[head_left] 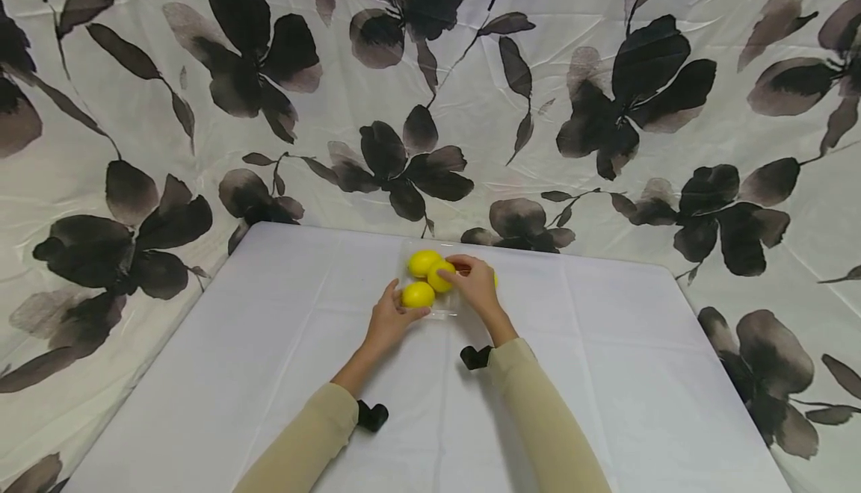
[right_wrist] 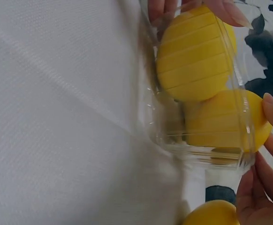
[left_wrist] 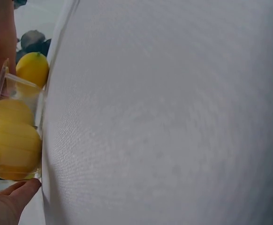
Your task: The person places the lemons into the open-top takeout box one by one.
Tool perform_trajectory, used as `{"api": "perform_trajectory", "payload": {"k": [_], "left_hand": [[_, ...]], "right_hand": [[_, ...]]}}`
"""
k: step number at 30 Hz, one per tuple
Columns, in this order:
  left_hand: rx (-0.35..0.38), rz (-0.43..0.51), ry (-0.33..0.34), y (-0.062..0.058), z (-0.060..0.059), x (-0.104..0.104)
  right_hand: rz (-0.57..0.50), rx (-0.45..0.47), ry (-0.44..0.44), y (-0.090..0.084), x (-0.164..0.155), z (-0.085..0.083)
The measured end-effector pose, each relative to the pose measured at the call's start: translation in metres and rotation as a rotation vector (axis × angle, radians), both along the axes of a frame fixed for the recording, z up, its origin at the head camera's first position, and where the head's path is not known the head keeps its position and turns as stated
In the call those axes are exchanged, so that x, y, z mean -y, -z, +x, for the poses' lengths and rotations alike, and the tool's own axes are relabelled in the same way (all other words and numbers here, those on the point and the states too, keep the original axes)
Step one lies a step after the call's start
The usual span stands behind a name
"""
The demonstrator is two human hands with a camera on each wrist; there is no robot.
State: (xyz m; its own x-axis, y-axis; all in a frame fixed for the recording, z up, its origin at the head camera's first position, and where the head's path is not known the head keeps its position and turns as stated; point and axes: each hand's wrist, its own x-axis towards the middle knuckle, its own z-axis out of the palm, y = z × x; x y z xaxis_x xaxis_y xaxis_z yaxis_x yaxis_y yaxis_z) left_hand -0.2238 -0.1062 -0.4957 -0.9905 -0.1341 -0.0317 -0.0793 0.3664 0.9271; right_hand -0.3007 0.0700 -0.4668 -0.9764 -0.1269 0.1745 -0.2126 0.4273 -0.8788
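A clear plastic tray [head_left: 449,311] lies at the middle of the white table and holds yellow lemons. My left hand [head_left: 402,306] curls its fingers and thumb round the nearest lemon [head_left: 418,295] at the tray's front end; the left wrist view shows this lemon [left_wrist: 13,150] behind the clear wall. My right hand [head_left: 454,267] reaches in from the right, its fingertips pinching the middle lemon [head_left: 440,276], which shows as the lower one [right_wrist: 221,123] in the right wrist view. A third lemon [head_left: 423,261] sits at the tray's far end. Another lemon [head_left: 495,278] is mostly hidden behind the right hand.
The white tablecloth [head_left: 269,373] covers the table; its left edge [head_left: 168,343] and right edge [head_left: 726,373] drop off. A flowered sheet [head_left: 430,104] hangs close behind the table's far edge. Both arms wear beige sleeves [head_left: 538,418].
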Motion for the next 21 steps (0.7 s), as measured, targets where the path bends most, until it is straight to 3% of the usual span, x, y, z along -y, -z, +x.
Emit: {"api": "perform_trajectory", "payload": {"k": [10, 21], "left_hand": [[0.002, -0.017, 0.007, -0.002, 0.000, 0.000], [0.024, -0.012, 0.003, -0.001, -0.001, -0.002]], "right_hand": [[0.033, -0.005, -0.013, 0.001, -0.005, -0.002], [-0.052, -0.006, 0.004, -0.008, -0.030, -0.002]]}}
